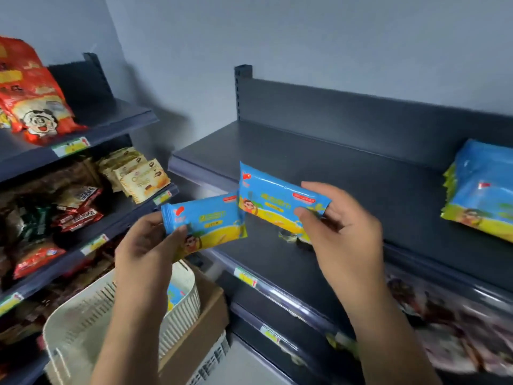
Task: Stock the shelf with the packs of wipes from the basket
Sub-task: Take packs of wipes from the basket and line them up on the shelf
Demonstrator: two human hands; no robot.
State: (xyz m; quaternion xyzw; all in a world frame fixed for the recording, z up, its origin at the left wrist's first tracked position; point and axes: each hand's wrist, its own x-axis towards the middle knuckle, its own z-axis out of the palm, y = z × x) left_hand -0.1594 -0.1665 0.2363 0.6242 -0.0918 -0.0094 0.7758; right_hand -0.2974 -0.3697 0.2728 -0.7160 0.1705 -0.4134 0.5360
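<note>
Blue-and-yellow film packs, one per hand. Right hand (pixel 341 223) pinches its pack of wipes (pixel 272 195) by the right end, thumb on the front face, fingers behind. The pack sticks out leftward from the hand, long axis roughly along the shelf's front edge, left end raised a little. It hangs above the dark shelf board (pixel 305 151), apparently not touching it.

Left hand (pixel 144 245) grips the second pack (pixel 208 218) near its lower left corner. That pack runs up and to the right of the hand, and its far end meets or overlaps the first pack; cannot tell whether they touch. It is short of the shelf edge, above the white basket (pixel 77 320), which lies below the left hand.

Stocked stack of matching packs (pixel 483 190) lies well to the right of the right hand, on the same board.

Judgement: the right hand is nearer the stack, so its pack likely goes down first, carried rightward over bare board.
</note>
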